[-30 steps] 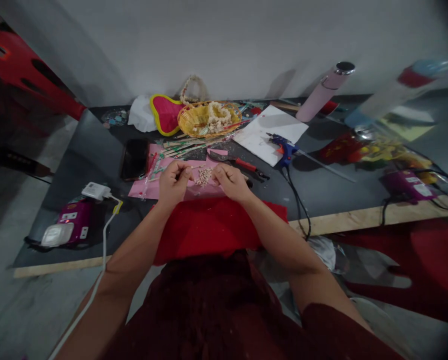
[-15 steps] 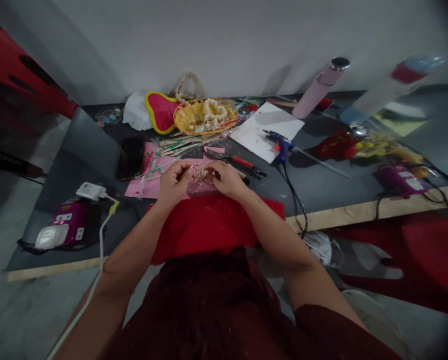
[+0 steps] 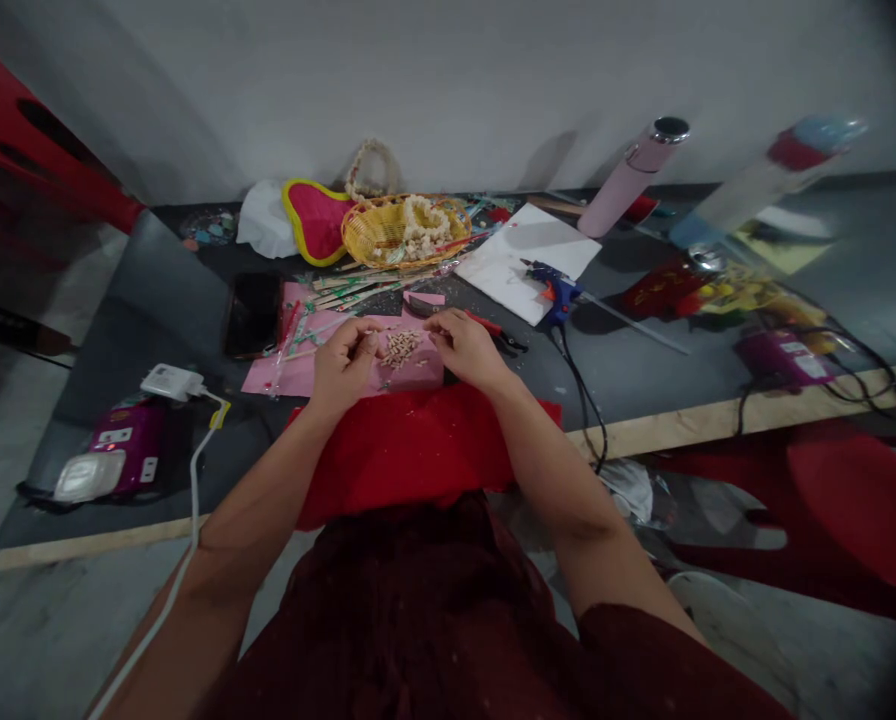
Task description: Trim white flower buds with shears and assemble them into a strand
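Observation:
A small heap of short pale pieces (image 3: 401, 350), too small to name, lies on pink paper (image 3: 427, 372) between my hands. At its left edge, my left hand (image 3: 341, 368) is closed, thumb and fingertips pinched together. My right hand (image 3: 467, 348) is to the right of the heap with its fingers bent into a pinch. Whatever either hand grips is too small to make out. Right behind my right hand lie red-handled pliers (image 3: 485, 324), partly hidden. A red cloth (image 3: 410, 445) spreads over my lap below the hands.
Behind the hands stands a yellow wicker basket (image 3: 377, 238) holding pale beaded strings. A blue glue gun (image 3: 557, 292) rests by white paper (image 3: 523, 255). A phone (image 3: 253, 315) lies left. A pink flask (image 3: 628, 185) stands right. A white cable (image 3: 194, 490) crosses the left table edge.
My right hand has shifted slightly right and up, away from the heap, widening the gap between the hands. More of the pale pieces show. The whole view has shifted a little.

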Tool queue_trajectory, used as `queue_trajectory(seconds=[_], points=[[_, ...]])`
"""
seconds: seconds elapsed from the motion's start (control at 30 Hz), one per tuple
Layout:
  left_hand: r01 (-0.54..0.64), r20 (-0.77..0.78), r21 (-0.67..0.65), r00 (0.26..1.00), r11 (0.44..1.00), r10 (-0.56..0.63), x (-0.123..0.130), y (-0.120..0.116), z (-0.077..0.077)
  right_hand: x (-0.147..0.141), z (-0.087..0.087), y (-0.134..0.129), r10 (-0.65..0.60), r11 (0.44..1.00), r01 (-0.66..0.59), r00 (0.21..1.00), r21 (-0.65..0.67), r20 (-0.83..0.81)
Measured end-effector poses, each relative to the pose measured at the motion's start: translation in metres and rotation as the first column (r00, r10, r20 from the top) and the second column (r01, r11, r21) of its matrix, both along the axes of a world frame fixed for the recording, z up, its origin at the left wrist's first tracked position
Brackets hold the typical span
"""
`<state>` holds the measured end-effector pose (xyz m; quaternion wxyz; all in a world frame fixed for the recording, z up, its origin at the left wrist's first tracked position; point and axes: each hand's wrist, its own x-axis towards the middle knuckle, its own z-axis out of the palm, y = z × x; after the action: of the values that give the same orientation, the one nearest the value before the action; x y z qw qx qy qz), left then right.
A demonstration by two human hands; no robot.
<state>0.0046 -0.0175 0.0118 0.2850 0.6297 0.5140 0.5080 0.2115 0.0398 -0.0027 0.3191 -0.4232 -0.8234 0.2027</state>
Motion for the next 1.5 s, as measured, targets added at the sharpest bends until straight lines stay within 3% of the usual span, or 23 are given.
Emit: queue_trajectory(seconds=[0.37, 0.57, 0.77, 1.07, 1.27, 1.5], points=[[-0.062, -0.035, -0.054, 0.998, 0.997, 0.06, 0.001, 0.0, 0.002, 0.003, 0.001, -0.005, -0.007, 0.996, 0.032, 0.956, -0.082, 0.292], [-0.027, -0.056, -0.046, 0.998, 0.999, 0.025, 0.002, 0.0, 0.0, -0.006, 0.004, -0.01, -0.149, 0.982, 0.183, 0.915, -0.056, 0.376], [-0.03, -0.064, -0.06, 0.998, 0.998, 0.026, 0.001, 0.0, -0.003, -0.016, 0.005, -0.017, -0.082, 0.987, 0.143, 0.842, -0.074, 0.533], [-0.059, -0.048, -0.08, 0.997, 0.995, 0.056, 0.001, 0.0, -0.006, -0.01, 0.003, -0.01, -0.122, 0.984, 0.155, 0.946, -0.086, 0.299], [-0.01, -0.089, -0.12, 0.996, 0.993, -0.001, 0.003, 0.0, -0.008, -0.011, -0.003, -0.004, -0.15, 0.985, 0.16, 0.979, -0.058, 0.141], [0.058, -0.104, -0.074, 0.992, 0.996, -0.065, 0.003, 0.0, -0.007, -0.015, -0.004, -0.005, 0.057, 0.998, -0.054, 0.996, 0.037, -0.072]])
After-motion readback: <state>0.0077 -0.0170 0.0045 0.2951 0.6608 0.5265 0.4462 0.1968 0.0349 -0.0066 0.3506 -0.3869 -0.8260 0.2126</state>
